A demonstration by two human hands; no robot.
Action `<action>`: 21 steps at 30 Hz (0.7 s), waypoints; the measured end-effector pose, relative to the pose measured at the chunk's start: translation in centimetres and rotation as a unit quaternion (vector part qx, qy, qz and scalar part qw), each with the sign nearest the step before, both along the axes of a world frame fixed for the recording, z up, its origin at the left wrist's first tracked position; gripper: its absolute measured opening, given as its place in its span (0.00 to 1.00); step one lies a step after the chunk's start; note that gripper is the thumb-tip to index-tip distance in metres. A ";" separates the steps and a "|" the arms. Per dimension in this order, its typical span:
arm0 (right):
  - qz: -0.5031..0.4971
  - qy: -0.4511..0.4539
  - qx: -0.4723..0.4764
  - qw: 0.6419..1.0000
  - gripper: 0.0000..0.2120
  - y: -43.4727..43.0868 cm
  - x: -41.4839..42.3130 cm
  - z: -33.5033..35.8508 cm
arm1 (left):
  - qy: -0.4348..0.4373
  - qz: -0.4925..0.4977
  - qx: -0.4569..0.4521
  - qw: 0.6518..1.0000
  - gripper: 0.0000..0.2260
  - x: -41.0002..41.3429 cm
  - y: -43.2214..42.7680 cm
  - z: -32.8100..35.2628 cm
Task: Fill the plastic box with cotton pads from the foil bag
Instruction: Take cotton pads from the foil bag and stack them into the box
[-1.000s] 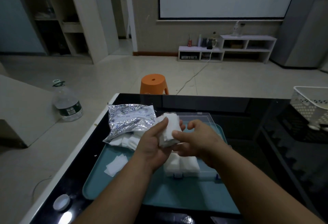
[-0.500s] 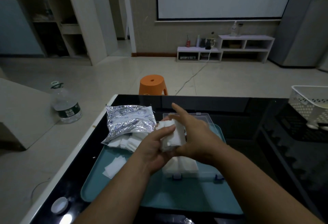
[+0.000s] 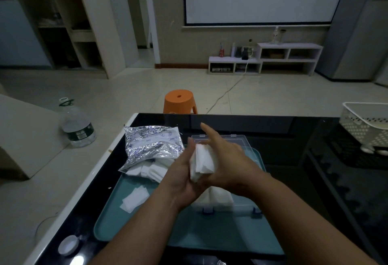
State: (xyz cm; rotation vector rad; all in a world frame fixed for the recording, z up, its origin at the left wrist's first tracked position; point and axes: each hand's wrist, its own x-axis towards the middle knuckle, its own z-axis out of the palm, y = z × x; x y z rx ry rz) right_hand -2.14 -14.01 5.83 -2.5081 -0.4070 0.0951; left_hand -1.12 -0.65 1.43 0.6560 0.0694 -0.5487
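Far out to the left of both hands, a water bottle (image 3: 76, 127) stands on the floor. Near the left forearm, a white cap (image 3: 68, 244) lies on the dark table (image 3: 294, 138). Just left of the left hand, the foil bag (image 3: 152, 143) lies flat at the far left corner of a teal tray (image 3: 210, 237). Spilled pads (image 3: 151, 169) lie at the bag's near edge, and a few loose pads (image 3: 134, 199) rest on the tray closer in.

The left hand (image 3: 182, 180) grips a stack of cotton pads (image 3: 202, 165) from below and from its left side, with the thumb up along the stack. The right hand (image 3: 226, 159) lies against the stack's right face, so the stack is pressed between the two hands. Its index finger points straight away; its other fingers are hidden, and I cannot tell whether they curl.

Beneath the hands, the plastic box (image 3: 241, 203) sits open on the tray, with white pads (image 3: 218, 197) inside and its clear lid (image 3: 226, 138) lying past the hands. Beyond the table stands an orange stool (image 3: 180, 101). Well to the right of the right hand sits a white basket (image 3: 365, 122).
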 end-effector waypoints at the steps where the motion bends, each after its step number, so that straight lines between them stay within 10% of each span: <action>1: -0.006 0.004 0.001 1.000 0.59 0.0 0.1 -0.1 | 0.008 -0.013 -0.010 1.000 0.31 0.0 0.2 0.1; 21: -0.003 0.023 -0.033 0.999 0.58 -0.1 0.1 -0.2 | 0.004 -0.014 0.110 0.994 0.28 0.8 -0.4 -0.9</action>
